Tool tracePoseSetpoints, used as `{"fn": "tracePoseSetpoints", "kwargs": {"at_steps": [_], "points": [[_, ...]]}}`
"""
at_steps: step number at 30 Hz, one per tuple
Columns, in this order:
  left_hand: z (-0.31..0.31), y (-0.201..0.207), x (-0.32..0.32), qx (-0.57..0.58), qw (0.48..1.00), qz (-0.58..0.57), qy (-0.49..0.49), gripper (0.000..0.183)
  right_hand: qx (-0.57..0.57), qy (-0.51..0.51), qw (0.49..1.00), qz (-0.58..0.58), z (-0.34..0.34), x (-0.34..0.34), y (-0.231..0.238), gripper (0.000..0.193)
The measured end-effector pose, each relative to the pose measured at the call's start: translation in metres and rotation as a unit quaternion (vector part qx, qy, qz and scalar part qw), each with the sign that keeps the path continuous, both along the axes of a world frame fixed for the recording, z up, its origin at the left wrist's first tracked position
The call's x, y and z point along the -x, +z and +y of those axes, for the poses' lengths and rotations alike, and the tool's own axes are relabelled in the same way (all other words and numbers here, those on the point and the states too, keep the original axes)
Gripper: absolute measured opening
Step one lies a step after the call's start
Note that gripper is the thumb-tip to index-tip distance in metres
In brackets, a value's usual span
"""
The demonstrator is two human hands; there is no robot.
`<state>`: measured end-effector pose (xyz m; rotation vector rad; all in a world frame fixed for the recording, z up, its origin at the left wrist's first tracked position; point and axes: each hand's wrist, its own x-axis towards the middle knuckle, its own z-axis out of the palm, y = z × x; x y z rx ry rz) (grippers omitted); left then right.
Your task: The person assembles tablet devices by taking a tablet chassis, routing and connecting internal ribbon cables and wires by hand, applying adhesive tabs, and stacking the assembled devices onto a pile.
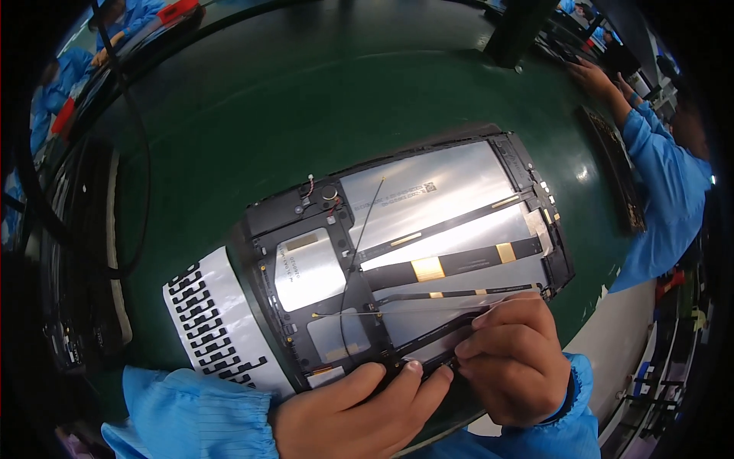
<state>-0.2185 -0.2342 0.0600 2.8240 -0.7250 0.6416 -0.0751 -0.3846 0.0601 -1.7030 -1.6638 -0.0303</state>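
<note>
An opened tablet [436, 172], its silver plate and black frame exposed, lies tilted in front of me. Black ribbon cables [466, 260] with gold patches run across it. One thin black wire [365, 241] loops over the middle, and a thin pale wire [428, 310] stretches toward my right hand. My left hand [367, 413] lies along the tablet's near edge, fingers extended with their tips on the black frame. Beside it, my right hand [512, 356] is closed in a pinch over the near right edge; whatever is between its fingertips is hidden.
A white sheet with rows of black stickers [206, 321] lies left of the tablet, partly under my left sleeve. Stacked dark devices [80, 252] and a black cable [141, 168] are at the far left. Another dark panel [612, 168] lies right, near a co-worker's blue sleeve [665, 191].
</note>
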Motion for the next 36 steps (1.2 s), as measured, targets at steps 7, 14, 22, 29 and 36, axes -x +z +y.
{"fn": "tracePoseSetpoints", "kwargs": {"at_steps": [7, 14, 22, 29, 36], "points": [[-0.006, -0.023, 0.001, 0.029, 0.999, -0.009, 0.028, 0.015, 0.013, -0.002, 1.0, -0.019, 0.004, 0.004, 0.003, 0.024], [0.009, 0.014, 0.025, 0.107, 0.991, 0.07, 0.046, 0.025, 0.018, -0.07, 0.997, 0.026, -0.007, 0.016, 0.014, 0.025], [0.06, -0.014, 0.074, 0.118, 0.961, 0.084, 0.236, 0.032, 0.052, -0.029, 0.993, -0.102, 0.072, 0.096, 0.011, 0.012], [0.054, -0.015, 0.077, 0.115, 0.957, 0.082, 0.252, 0.034, 0.002, -0.11, 0.985, -0.135, 0.095, 0.115, -0.018, 0.016], [0.05, -0.016, 0.076, 0.101, 0.955, 0.061, 0.271, 0.031, 0.018, -0.095, 0.993, -0.07, 0.098, 0.118, -0.02, 0.024]]}}
